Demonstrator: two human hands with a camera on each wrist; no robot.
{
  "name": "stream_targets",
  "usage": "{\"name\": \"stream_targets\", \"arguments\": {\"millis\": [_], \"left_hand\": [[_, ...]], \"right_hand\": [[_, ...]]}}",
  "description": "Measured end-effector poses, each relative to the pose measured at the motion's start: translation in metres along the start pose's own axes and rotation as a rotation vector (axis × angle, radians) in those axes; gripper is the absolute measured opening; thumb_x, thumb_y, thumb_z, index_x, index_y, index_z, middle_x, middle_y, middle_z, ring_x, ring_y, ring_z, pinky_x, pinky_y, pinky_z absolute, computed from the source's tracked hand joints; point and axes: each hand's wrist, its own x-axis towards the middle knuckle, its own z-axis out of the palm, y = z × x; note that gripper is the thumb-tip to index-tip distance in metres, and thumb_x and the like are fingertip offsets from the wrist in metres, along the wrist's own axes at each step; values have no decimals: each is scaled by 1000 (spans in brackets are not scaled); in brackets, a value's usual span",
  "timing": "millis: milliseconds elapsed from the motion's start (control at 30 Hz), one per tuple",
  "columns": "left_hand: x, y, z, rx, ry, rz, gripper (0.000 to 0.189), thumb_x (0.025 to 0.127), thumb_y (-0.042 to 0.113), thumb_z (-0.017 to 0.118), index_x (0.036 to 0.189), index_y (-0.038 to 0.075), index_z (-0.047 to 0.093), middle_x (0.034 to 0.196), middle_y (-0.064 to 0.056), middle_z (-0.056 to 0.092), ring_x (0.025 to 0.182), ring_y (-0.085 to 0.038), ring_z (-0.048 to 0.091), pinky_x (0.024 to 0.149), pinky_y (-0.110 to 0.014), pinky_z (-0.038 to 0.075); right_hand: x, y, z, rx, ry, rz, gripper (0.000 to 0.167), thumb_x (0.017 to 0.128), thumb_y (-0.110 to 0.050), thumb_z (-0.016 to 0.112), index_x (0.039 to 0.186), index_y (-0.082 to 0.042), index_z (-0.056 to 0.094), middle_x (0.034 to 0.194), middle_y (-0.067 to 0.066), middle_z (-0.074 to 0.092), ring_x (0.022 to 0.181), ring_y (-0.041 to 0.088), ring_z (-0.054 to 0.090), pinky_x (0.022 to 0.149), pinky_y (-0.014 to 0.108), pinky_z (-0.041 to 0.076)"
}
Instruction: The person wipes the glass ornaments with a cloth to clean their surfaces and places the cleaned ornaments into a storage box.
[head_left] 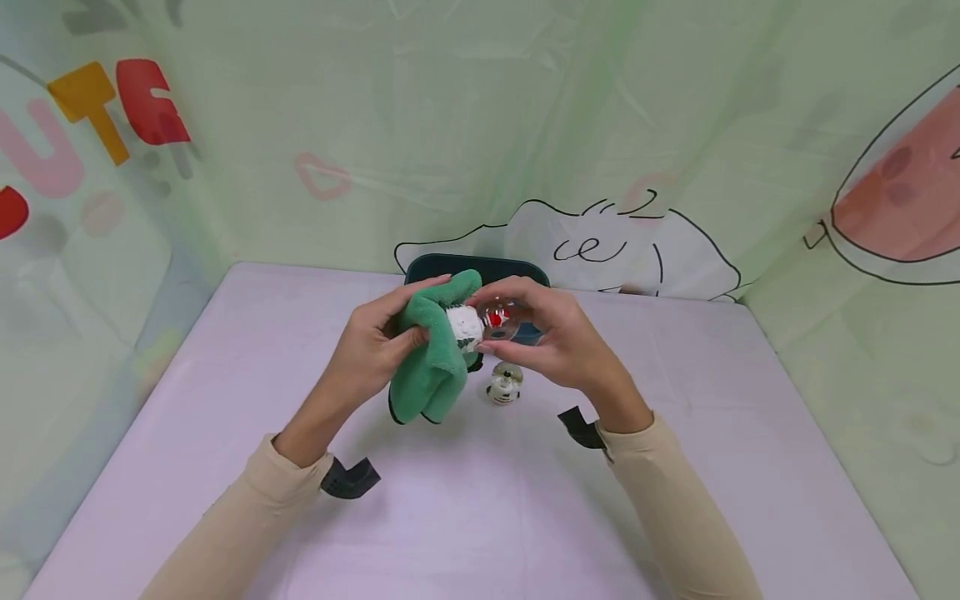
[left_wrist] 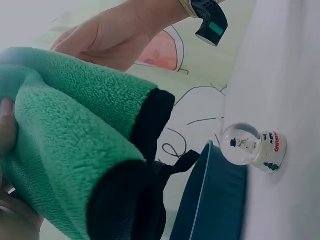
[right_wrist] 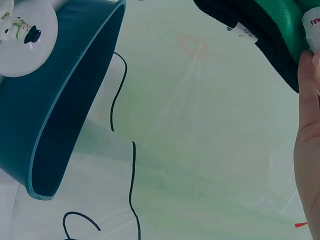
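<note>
In the head view my left hand (head_left: 371,342) grips a folded green plush cloth (head_left: 431,367) with black edging, wrapped against the white base of a snow globe (head_left: 467,327). From the other side, my right hand (head_left: 558,337) holds the same snow globe by its clear ball, thumb and fingers around it; something red shows inside. Both hands are raised above the table. A second snow globe (head_left: 505,383) stands on the table below them; a snowman figure shows inside it in the left wrist view. The cloth hides the held globe in the left wrist view.
Behind the hands, a dark teal bin (head_left: 427,267) stands at the table's back edge, partly covered by them. The table (head_left: 450,517) has a pale lilac cover. Printed light green curtains (head_left: 450,125) enclose the back and sides.
</note>
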Motion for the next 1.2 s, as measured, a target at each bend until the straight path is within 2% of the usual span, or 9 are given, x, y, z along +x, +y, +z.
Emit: {"name": "stream_targets", "arguments": {"millis": [133,333,500,867,1033,1200], "left_hand": [[-1,0,1,-7,2,0,55,91,16,68,144,5,57,141,-11,61,123,-21,63,99,-32,53],[0,0,2,-1,25,7,54,91,6,70,144,6,57,143,-8,60,129,-21,59,102,-32,52],[0,-1,3,27,35,25,56,89,0,72,143,6,58,142,-8,61,128,-20,59,101,-33,52],[1,-1,3,40,44,60,52,89,-7,70,140,2,60,136,-12,64,126,-22,61,101,-32,53],[1,-1,3,44,44,74,52,89,-8,70,139,1,60,135,-13,64,124,-21,62,100,-31,53],[1,-1,2,49,63,77,53,88,-9,71,140,1,60,136,-13,64,124,-21,61,100,-32,53]], "right_hand": [[0,-2,3,-65,40,6,56,75,14,82,125,3,60,117,14,67,103,20,66,81,28,60],[2,-4,6,-179,122,22,51,76,6,85,122,0,63,115,9,69,98,17,67,85,26,58],[2,-4,8,-210,158,15,47,76,6,85,118,0,64,114,10,70,94,15,66,84,25,58],[2,-3,9,-261,236,21,43,77,4,84,115,-1,66,114,9,70,99,18,67,84,24,58],[3,-3,9,-290,240,26,42,78,0,85,115,0,65,116,10,70,101,18,68,85,23,58],[2,-3,9,-257,229,26,47,77,2,86,118,2,64,118,12,69,100,18,67,85,25,58]]}}
